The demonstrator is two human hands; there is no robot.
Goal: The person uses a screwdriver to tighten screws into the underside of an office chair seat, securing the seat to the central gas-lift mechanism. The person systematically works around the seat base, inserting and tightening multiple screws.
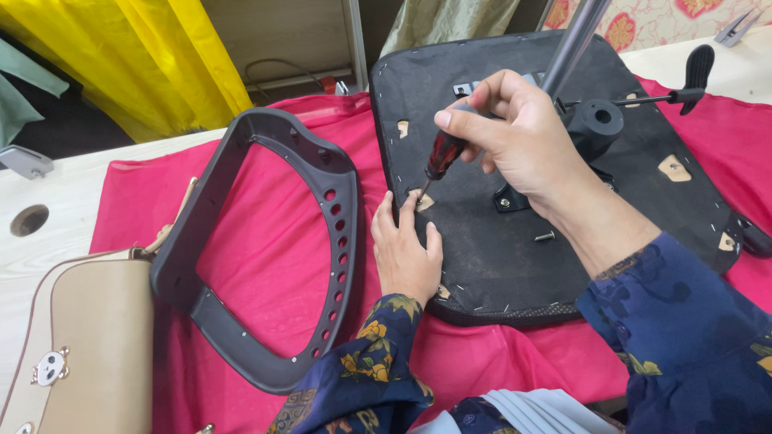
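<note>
Where the red cloth (265, 241) covers the pale wooden table (48, 257), an upturned seat (498, 249) lying black side up, stapled round its edge. Right hand (523, 137) closed round the dark red handle of a screwdriver (441, 157), tip set down at a small cut-out near the seat's left edge. Left hand (404, 253) flat on the seat, fingers spread just beside the tip, gripping nothing. Bolted to the middle of the seat, a black mechanism (591, 124) with a grey column (572, 40) rising from it and a lever (691, 76) reaching out to the right. One loose screw (545, 236) on the black fabric, close below the right wrist.

To the left of the seat, a dark grey frame (257, 249) with holes along its inner side, lying flat on the cloth. At the lower left corner, a beige bag (88, 354), partly on the bare wood. A round hole (30, 219) in the tabletop at the far left. Behind the table, yellow fabric (153, 56) hanging down, a wooden panel beside it, and flowered wallpaper (643, 20) at the upper right.
</note>
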